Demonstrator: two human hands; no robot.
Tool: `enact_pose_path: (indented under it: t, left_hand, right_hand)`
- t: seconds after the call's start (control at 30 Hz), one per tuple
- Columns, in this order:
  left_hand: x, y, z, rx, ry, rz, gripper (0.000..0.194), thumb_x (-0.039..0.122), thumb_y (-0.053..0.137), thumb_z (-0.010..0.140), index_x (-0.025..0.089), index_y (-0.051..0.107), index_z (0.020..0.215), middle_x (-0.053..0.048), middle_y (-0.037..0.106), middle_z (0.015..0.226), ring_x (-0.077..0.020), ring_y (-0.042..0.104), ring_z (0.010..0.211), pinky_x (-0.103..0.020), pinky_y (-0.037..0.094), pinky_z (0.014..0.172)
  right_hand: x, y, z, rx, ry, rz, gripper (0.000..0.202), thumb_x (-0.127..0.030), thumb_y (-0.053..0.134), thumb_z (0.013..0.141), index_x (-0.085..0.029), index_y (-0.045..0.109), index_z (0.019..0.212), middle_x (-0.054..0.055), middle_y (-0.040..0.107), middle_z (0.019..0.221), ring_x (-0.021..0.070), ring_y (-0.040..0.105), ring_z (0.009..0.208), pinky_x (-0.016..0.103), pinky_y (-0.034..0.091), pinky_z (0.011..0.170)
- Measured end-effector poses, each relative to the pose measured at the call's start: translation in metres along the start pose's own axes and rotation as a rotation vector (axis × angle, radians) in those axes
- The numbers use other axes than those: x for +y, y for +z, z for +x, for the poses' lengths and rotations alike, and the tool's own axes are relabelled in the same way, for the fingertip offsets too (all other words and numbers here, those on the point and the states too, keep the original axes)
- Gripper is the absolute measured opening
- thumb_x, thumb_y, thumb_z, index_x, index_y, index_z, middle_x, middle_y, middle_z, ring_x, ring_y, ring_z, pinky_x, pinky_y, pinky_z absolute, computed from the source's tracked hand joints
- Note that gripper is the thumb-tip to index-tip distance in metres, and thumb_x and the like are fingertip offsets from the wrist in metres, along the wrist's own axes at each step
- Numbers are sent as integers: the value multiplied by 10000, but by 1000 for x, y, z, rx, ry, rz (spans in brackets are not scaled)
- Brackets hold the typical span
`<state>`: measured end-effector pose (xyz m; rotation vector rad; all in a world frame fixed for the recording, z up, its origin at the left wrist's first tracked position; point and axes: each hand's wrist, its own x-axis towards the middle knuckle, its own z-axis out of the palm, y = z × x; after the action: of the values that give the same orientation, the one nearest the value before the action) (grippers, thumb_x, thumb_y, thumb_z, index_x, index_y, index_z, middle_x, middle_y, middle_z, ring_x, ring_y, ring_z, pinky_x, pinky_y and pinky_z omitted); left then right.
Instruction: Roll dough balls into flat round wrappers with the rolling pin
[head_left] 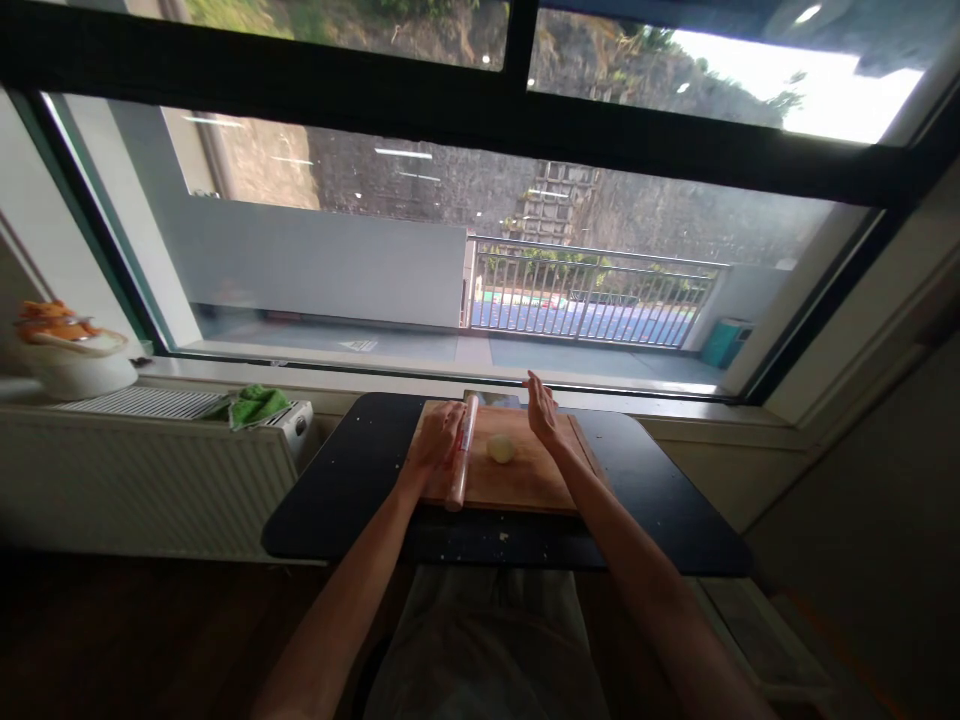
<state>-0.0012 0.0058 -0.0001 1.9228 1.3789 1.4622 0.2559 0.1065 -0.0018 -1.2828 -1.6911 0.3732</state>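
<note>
A wooden board (517, 487) lies on a dark table, with a small pale round piece of dough (501, 449) near its middle. Left of the dough, a wrapped cylindrical roll (463, 455) lies lengthwise, its near end at the board's front edge. My left hand (441, 436) rests at the roll's left side; its fingers are too small and dark to tell whether they grip it. Raised over the right part of the board, my right hand (541, 405) is held edge-on with fingers stretched out, holding nothing and apart from the dough.
The dark table (667, 490) has small crumbs along its front. A white radiator (150, 480) stands to the left, bearing a green cloth (257, 405) and a white pot (75, 365) with something orange on top. Behind the table is a large window with a dark frame (420, 115).
</note>
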Motion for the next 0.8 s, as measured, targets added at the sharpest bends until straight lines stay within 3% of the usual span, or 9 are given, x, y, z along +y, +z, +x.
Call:
enact_pose_path:
  t: [0.1,0.27,0.43,0.57,0.8]
  left_hand:
    - [1,0,1,4,-20,-5,412,470,415,1106,246,736,981,-111,802,1094,-281,736,1017,-418,563,996]
    - [-1,-1,0,38,-42,-20,455,501,381,1108,245,730,970,-98,796,1039,-283,733,997,-419,572,976]
    - [-4,-3,0,23,-22,-16,492,521,359,1110,241,753,1016,-96,797,1056,-279,734,1018,-399,583,956]
    - [-12,1,1,97,-20,3,360,456,480,1073,233,761,1040,-101,805,1091,-271,745,1021,-402,598,964]
    - [-28,5,3,197,-4,41,258,413,603,1017,211,762,987,-112,804,1011,-249,756,910,-387,613,873]
  right_hand:
    - [5,-6,-13,111,53,66,743,-635,139,1079,-243,634,1470,135,735,1338,279,621,1314,509,418,1204]
    - [6,-10,-36,134,137,199,674,-677,253,1037,-214,702,1233,144,760,1196,279,702,1092,433,547,1028]
    - [-5,-15,-42,183,36,150,501,-590,345,1017,-234,697,1035,108,763,1045,262,693,975,390,535,955]
    - [-12,-15,-42,187,-49,90,360,-542,481,969,-240,652,870,80,738,920,238,652,864,359,516,842]
    - [-16,-13,-46,114,-63,106,466,-625,511,1014,-247,615,762,42,685,760,212,613,743,320,466,720]
